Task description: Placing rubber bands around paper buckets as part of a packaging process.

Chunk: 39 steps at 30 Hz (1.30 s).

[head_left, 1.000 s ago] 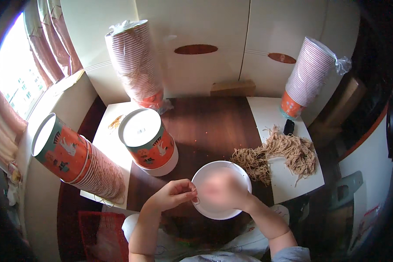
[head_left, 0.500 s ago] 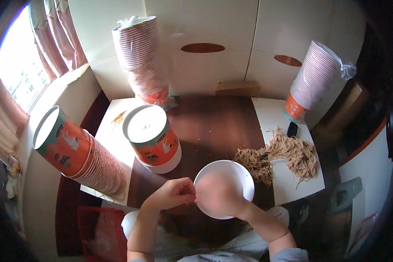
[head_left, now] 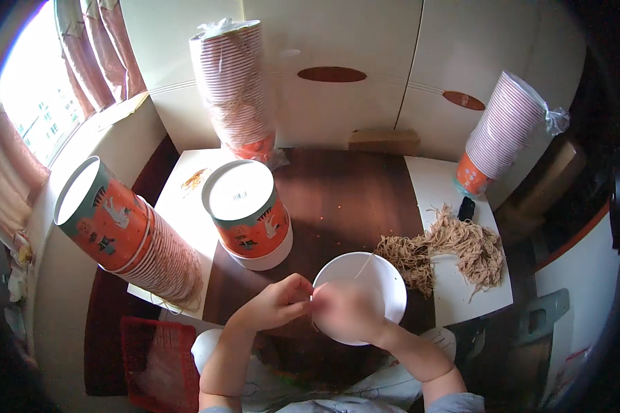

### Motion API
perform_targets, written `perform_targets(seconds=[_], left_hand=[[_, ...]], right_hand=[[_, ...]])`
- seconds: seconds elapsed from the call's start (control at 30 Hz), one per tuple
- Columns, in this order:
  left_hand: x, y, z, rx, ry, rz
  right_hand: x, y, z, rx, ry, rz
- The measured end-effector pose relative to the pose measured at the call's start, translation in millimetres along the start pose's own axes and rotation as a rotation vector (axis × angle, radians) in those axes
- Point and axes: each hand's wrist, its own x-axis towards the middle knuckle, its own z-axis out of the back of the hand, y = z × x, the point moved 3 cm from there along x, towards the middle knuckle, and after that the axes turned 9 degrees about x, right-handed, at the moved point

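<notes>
A left hand curled at the rim of a white bowl near the desk front, a blurred right hand above it, both grips unclear, tan strings lying rightward.

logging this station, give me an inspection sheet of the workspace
Surface: dark wood-grain tabletop, white side panel at right
Work things: white bowl, thin strand across its far rim; tan string pile to its right
Clutter: near-left bucket stack, orange-printed bucket, two plastic-wrapped bucket stacks, small black object
Left hand: fingers curled at bowl's left rim; grip unclear
Right hand: blurred, over bowl; grip unclear
Cables: nothing seen
Surroundings: window, curtain, pale cabinet doors, red basket
</notes>
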Motion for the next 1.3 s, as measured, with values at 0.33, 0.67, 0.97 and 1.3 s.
perform_targets(seconds=[0.33, 0.67, 0.97, 1.3], left_hand=[[-10.6, -23.4, 0.4, 0.766, -0.118, -0.019], [-9.4, -13.5, -0.7, 0.705, -0.206, 0.01], [-6.0, -23.6, -3.0, 0.62, -0.321, -0.174], [-5.7, -9.4, -5.3, 0.264, -0.19, 0.047]], right_hand=[[2.1, -4.3, 6.9, 0.147, -0.019, -0.197], [2.6, -4.4, 8.4, 0.159, -0.016, -0.2], [1.6, -7.6, 6.4, 0.168, -0.025, -0.197], [2.4, -9.1, 7.3, 0.162, -0.046, -0.202]])
